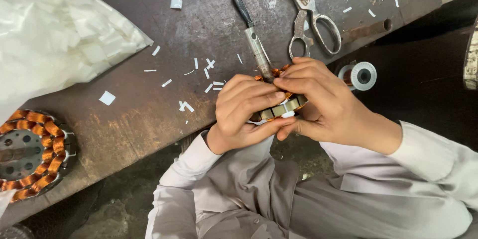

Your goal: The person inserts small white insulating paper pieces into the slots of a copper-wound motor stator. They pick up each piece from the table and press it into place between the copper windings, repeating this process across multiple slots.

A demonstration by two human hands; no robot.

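Note:
Both hands close around a small round motor stator (282, 108) with copper windings, held just over the front edge of the dark workbench (149, 119). My left hand (244, 112) wraps its near left side, thumb underneath. My right hand (318, 102) grips the right side, fingers curled over the top. Most of the stator is hidden by the fingers; only its metal rim and bits of copper show. A metal rod tool with a black handle (253, 40) lies on the bench, its tip reaching the stator.
Large metal scissors (308, 15) lie at the back of the bench. A bigger wound stator (32, 154) sits at the left edge. A plastic bag of white paper pieces (55, 35) fills the upper left. A white spool (362, 76) sits right. Paper scraps lie scattered.

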